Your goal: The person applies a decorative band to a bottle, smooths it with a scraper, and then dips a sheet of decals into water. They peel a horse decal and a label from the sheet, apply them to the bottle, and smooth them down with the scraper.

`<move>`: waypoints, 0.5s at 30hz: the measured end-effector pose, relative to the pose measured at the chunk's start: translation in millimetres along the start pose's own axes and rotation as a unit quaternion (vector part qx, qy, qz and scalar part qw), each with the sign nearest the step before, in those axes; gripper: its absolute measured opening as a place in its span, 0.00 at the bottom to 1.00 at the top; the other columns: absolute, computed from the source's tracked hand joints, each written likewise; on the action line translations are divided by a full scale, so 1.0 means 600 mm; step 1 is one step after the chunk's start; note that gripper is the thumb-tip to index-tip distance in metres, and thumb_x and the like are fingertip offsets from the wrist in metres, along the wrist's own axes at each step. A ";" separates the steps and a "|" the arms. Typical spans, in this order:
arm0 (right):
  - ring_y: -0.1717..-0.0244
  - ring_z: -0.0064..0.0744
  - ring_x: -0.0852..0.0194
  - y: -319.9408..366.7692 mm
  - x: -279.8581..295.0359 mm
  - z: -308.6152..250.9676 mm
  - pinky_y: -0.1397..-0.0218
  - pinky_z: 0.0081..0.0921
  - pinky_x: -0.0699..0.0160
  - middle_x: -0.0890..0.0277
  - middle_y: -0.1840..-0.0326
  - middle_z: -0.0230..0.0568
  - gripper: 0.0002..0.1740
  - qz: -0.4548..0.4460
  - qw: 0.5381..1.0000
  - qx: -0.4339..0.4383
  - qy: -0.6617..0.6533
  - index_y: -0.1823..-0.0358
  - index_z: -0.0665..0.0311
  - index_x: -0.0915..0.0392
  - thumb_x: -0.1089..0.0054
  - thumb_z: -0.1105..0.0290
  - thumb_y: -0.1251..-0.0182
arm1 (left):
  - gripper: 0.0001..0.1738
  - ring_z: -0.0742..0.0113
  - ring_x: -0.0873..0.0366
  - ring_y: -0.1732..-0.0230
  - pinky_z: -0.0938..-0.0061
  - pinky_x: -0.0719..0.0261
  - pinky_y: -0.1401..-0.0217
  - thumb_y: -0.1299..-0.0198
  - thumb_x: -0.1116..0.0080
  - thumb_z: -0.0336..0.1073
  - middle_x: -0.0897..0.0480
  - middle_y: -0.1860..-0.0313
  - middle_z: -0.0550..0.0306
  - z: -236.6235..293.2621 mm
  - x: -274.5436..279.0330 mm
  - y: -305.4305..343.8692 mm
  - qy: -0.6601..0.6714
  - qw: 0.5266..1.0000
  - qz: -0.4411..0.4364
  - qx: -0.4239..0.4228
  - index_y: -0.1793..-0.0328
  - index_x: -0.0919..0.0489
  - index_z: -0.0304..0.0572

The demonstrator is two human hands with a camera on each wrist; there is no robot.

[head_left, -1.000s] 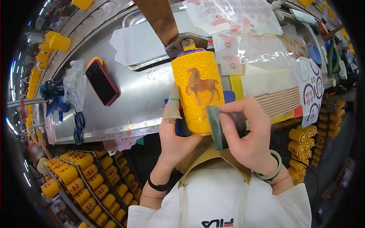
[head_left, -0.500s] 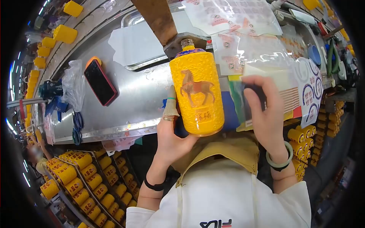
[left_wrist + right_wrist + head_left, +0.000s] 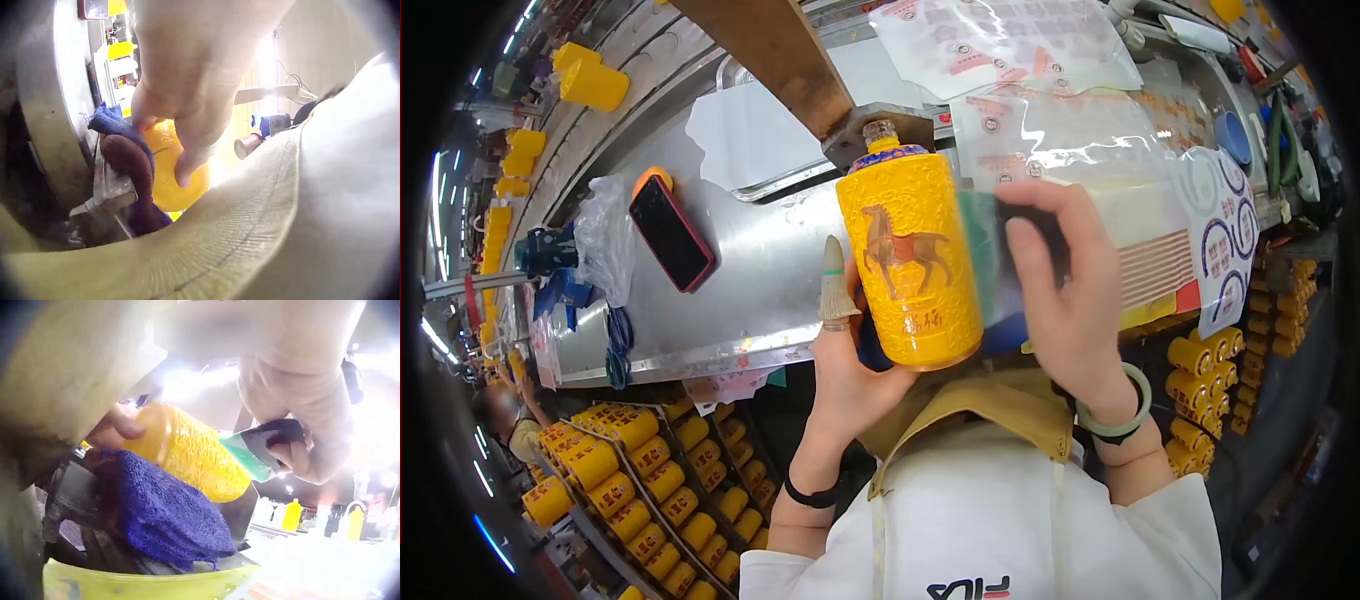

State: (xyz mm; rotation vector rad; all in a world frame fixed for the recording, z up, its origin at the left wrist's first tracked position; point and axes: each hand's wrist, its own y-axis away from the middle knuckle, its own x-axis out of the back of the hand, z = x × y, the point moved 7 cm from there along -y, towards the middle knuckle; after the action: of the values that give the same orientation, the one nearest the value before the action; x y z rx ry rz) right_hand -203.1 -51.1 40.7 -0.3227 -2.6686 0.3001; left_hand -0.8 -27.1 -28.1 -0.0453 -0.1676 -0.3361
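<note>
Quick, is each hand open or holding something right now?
Left hand: holding the yellow bottle.
Right hand: gripping a flat green-and-black tool.

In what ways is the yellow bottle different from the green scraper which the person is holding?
Colour: the yellow bottle carries a horse picture; the green scraper is partly green, partly dark.
Shape: the bottle is thick and rounded, with a raised pattern; the scraper is thin and flat.
Holding: the left hand holds the bottle near its base; the right hand pinches the scraper.
Shared: both are held.
</note>
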 end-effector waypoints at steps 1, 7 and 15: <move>0.52 0.53 0.19 0.005 -0.014 -0.008 0.46 0.39 0.21 0.21 0.53 0.51 0.10 -0.019 0.998 0.016 -0.055 0.47 0.68 0.20 0.42 0.78 0.27 | 0.72 0.54 0.36 0.18 0.57 0.32 0.19 0.52 0.21 0.22 0.41 0.14 0.43 -0.003 0.000 0.001 0.011 1.000 0.013 0.015 0.09 0.63 0.38; 0.55 0.44 0.19 -0.004 0.014 0.055 0.49 0.33 0.22 0.21 0.53 0.49 0.10 0.018 0.996 -0.010 0.090 0.47 0.70 0.20 0.42 0.78 0.26 | 0.63 0.43 0.38 0.18 0.54 0.36 0.18 0.54 0.12 0.42 0.41 0.17 0.37 0.020 0.006 0.019 -0.116 0.983 0.118 -0.078 0.16 0.41 0.34; 0.56 0.26 0.25 0.018 0.010 0.085 0.49 0.23 0.27 0.21 0.54 0.41 0.10 -0.007 0.994 -0.084 -0.069 0.46 0.71 0.20 0.42 0.78 0.25 | 0.39 0.42 0.31 0.26 0.56 0.29 0.25 0.53 0.14 0.37 0.33 0.24 0.41 0.006 -0.005 0.045 -0.151 0.966 0.191 -0.091 0.32 0.18 0.50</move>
State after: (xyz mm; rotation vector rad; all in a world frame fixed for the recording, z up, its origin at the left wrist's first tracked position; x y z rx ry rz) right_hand -229.4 -47.5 -4.8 -0.3467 -2.8375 0.0952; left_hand 4.6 -0.1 -25.4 -0.3080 -0.4243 0.0450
